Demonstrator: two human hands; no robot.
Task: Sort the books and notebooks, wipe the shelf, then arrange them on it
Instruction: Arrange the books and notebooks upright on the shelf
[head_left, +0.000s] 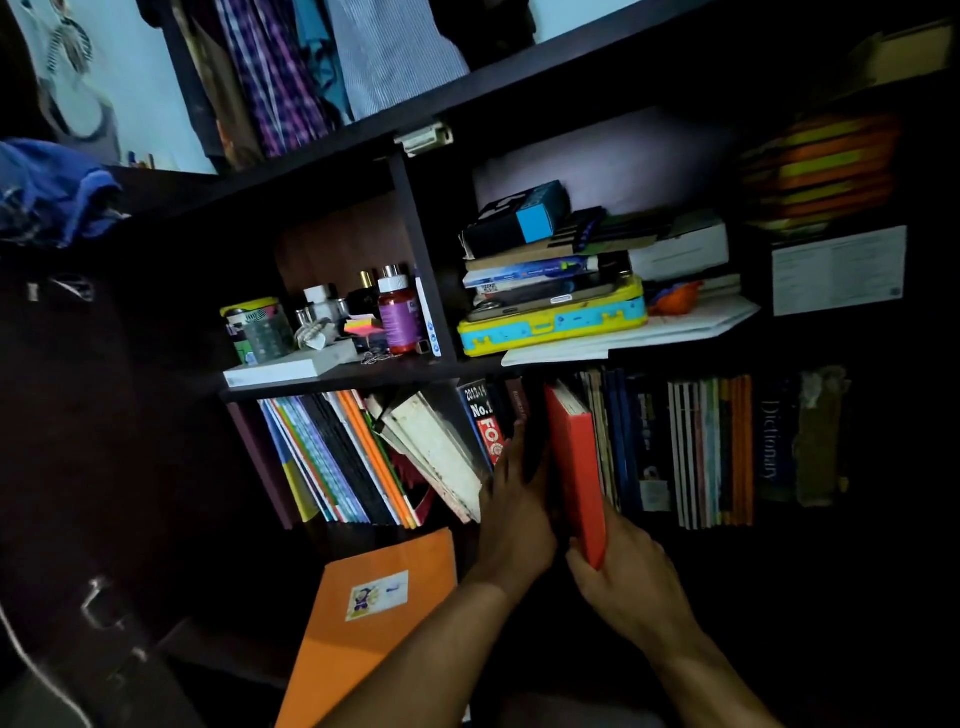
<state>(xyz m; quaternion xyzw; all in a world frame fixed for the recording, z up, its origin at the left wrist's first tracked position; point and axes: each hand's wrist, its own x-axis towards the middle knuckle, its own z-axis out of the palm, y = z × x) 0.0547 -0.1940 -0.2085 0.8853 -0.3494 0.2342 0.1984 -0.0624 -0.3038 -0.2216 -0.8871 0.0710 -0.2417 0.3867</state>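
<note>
The right hand (623, 582) is nearest, its fingers (584, 564) curled round the bottom corner of the red book (576, 467), which runs upright toward twelve o'clock, tilted among the lower shelf's (343, 382) books. At nine o'clock of it the left hand (514, 509) reaches into the dark gap, fingers (511, 452) straight, seemingly pressing neighbouring books aside.

Red book (576, 467) upright, half out of lower-shelf book row (691, 452).

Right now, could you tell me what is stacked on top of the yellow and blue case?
On the yellow and blue case lie a dark flat device, several flat books and a black and blue box. The case's lid is covered.
</note>
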